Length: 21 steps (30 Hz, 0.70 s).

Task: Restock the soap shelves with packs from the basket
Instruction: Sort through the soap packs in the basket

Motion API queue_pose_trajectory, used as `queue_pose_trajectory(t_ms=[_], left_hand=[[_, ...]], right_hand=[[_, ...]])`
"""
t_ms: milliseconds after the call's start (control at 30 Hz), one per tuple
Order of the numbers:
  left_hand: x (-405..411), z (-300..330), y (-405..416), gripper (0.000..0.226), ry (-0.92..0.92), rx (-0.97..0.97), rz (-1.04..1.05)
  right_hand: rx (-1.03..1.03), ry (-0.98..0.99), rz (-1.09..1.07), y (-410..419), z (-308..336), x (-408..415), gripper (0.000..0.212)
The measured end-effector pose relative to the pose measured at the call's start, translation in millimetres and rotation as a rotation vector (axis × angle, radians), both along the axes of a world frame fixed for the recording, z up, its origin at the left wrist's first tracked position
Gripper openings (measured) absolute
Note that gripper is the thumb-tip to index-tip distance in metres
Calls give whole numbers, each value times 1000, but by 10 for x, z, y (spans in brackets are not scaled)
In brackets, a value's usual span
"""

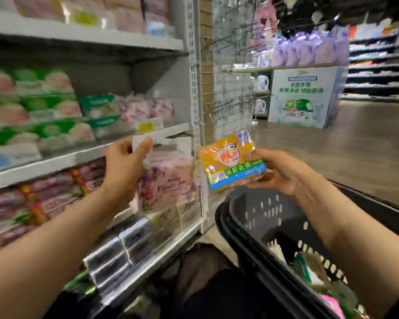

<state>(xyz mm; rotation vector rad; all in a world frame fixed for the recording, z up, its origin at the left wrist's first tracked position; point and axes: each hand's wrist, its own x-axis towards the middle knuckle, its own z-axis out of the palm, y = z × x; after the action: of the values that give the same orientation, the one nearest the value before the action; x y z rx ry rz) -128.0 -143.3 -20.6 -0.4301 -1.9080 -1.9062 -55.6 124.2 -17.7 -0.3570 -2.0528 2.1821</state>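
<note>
Now the left hand (pixel 124 162) pinches a pink pack (pixel 168 183) at the shelf's (pixel 83 155) right end; the right hand (pixel 279 171) grips a yellow pack (pixel 228 162) above the basket (pixel 240 229).

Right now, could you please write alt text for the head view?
A person holds a yellow soap pack in the right hand above a black basket, while the left hand pinches a pink floral pack by stocked shelves.
</note>
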Motion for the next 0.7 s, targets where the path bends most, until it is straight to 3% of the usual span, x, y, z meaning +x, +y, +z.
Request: queue_pose_trajectory(t_ms=[100,233,400,500,700], left_hand=[[279,-76,-728,23,-15,9,121],[723,-212,-1690,52,-41,-40,314],[1410,-358,-2674,42,-108,-65,626],[1819,-422,-3125,24,-142,-30,747],[2551,-704,-4007,24,-160,23,928]], right_hand=[[10,1,129,-725,-25,-238,3],[-37,-36,292,-1665,-118,-394,12],[-44,-55,477,-2719,-259,-348,17],[-27,-25,517,-3255,-336,-229,15],[126,-50,666,-4323,-510,42,24]])
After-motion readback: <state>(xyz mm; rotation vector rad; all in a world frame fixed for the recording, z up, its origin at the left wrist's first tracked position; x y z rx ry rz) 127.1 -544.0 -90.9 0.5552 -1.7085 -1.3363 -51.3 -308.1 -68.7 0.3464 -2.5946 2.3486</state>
